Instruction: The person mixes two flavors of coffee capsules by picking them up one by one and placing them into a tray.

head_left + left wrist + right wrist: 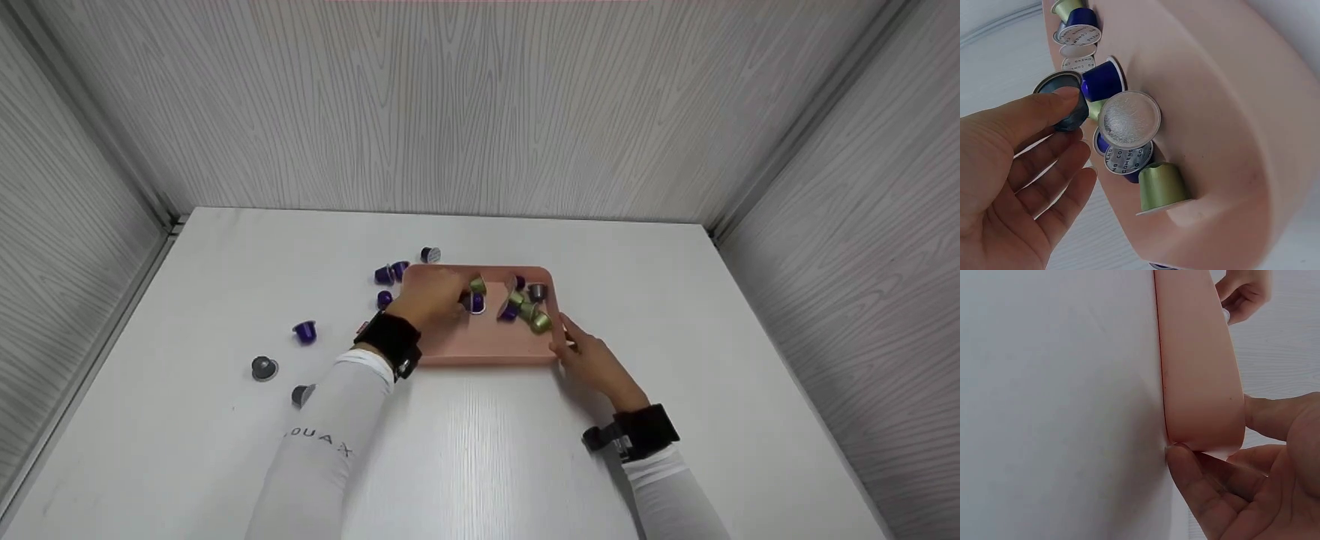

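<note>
A pink tray [480, 346] lies on the white table with several coffee capsules in it. Over its left part, my left hand [433, 300] pinches a dark grey-blue coffee capsule [1072, 118] between thumb and fingers. Close beside that capsule in the left wrist view are a blue-purple capsule [1100, 81], a silver-topped capsule [1130, 120] and a green capsule [1161, 185]. With thumb and fingers, my right hand [596, 365] grips the tray's near right corner. In the right wrist view, the thumb presses the tray wall [1199, 371] from one side.
Several capsules lie outside the tray, to its left: a purple one [305, 332], a grey one [263, 367] and another grey one [301, 394] by the left sleeve. A dark capsule [430, 255] sits behind the tray. Grey wood-grain panels [450, 112] enclose the table.
</note>
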`<move>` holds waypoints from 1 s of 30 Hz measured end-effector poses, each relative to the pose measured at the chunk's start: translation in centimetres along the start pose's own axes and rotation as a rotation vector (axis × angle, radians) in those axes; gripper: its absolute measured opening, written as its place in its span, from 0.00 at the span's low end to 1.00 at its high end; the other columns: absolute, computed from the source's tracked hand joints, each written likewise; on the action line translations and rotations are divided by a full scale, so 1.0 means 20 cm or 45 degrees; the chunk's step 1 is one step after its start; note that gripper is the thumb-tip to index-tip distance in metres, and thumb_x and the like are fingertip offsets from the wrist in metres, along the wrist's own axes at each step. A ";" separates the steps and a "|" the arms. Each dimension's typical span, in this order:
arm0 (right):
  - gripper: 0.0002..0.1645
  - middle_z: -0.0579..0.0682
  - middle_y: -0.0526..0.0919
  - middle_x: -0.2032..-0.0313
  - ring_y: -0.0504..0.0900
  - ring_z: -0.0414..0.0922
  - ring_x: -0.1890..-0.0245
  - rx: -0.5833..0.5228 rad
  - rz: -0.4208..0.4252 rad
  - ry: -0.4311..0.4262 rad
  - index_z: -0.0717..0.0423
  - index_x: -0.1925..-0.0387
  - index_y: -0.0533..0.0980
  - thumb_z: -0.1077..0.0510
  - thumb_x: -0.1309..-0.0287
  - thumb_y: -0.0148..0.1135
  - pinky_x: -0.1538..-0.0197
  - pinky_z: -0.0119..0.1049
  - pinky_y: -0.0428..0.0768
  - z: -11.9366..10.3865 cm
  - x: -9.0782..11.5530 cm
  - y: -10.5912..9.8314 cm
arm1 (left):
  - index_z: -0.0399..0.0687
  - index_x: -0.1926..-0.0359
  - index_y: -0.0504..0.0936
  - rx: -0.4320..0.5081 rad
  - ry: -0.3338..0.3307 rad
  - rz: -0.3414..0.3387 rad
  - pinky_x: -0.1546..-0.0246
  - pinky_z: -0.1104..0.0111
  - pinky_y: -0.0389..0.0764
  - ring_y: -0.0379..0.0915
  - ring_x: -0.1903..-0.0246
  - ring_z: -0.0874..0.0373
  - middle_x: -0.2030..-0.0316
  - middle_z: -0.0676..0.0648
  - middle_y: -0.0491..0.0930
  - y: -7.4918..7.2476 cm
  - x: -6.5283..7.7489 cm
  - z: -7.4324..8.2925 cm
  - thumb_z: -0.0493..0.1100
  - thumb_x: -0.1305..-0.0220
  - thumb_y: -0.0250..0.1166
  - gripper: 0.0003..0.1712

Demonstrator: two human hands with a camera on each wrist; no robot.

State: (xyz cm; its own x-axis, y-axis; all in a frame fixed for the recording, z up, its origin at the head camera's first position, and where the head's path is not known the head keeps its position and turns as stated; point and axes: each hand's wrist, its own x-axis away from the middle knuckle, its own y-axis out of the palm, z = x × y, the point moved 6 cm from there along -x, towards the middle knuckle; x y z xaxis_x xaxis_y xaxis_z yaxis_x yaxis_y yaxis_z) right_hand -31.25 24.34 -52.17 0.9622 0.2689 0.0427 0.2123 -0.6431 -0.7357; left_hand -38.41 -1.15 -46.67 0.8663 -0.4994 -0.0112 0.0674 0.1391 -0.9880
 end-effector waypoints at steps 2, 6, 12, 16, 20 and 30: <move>0.40 0.59 0.78 0.42 0.81 0.50 0.51 0.007 -0.001 -0.001 0.57 0.24 0.51 0.48 0.28 0.52 0.51 0.47 0.79 0.00 0.00 0.00 | 0.51 0.61 0.82 0.041 0.014 -0.018 0.62 0.58 0.80 0.78 0.68 0.55 0.69 0.51 0.83 0.02 -0.01 0.01 0.43 0.40 0.69 0.06; 0.40 0.59 0.78 0.43 0.81 0.50 0.52 0.006 -0.002 0.003 0.57 0.24 0.51 0.47 0.28 0.52 0.51 0.47 0.79 0.00 0.00 0.00 | 0.46 0.74 0.80 0.096 0.049 -0.040 0.58 0.60 0.79 0.78 0.65 0.53 0.67 0.47 0.82 0.05 -0.01 0.03 0.35 0.42 0.67 0.06; 0.40 0.60 0.78 0.42 0.81 0.50 0.50 -0.002 -0.003 0.017 0.56 0.24 0.52 0.47 0.29 0.53 0.49 0.48 0.78 0.00 -0.01 0.00 | 0.48 0.78 0.79 0.155 0.060 0.007 0.59 0.60 0.79 0.77 0.65 0.53 0.68 0.47 0.82 0.07 0.00 0.03 0.38 0.41 0.68 0.10; 0.40 0.59 0.77 0.42 0.81 0.50 0.51 -0.010 -0.012 0.032 0.55 0.24 0.51 0.46 0.29 0.53 0.50 0.47 0.78 0.00 -0.01 0.00 | 0.48 0.77 0.81 0.164 0.090 0.011 0.61 0.61 0.79 0.76 0.67 0.54 0.71 0.49 0.81 0.08 0.01 0.04 0.40 0.42 0.70 0.08; 0.40 0.60 0.77 0.42 0.81 0.49 0.52 0.002 -0.013 0.029 0.55 0.24 0.51 0.47 0.29 0.53 0.51 0.47 0.78 0.00 -0.01 0.00 | 0.48 0.71 0.85 0.233 0.095 -0.011 0.59 0.62 0.79 0.78 0.64 0.54 0.68 0.50 0.83 0.07 0.02 0.04 0.41 0.42 0.70 0.04; 0.40 0.58 0.75 0.39 0.80 0.49 0.49 -0.036 -0.031 0.089 0.52 0.23 0.50 0.46 0.28 0.52 0.52 0.46 0.78 0.01 0.00 0.00 | 0.44 0.56 0.86 0.157 0.141 -0.066 0.53 0.61 0.79 0.80 0.57 0.50 0.59 0.45 0.85 0.04 0.04 -0.01 0.38 0.40 0.67 0.10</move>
State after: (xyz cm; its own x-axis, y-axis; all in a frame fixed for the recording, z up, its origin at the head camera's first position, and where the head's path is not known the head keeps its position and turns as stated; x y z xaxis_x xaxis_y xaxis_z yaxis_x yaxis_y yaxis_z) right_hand -31.24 24.49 -52.32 0.9661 0.2344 0.1080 0.2394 -0.6576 -0.7143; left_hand -37.77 -1.73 -47.42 0.8009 -0.5986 0.0160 0.1769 0.2109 -0.9614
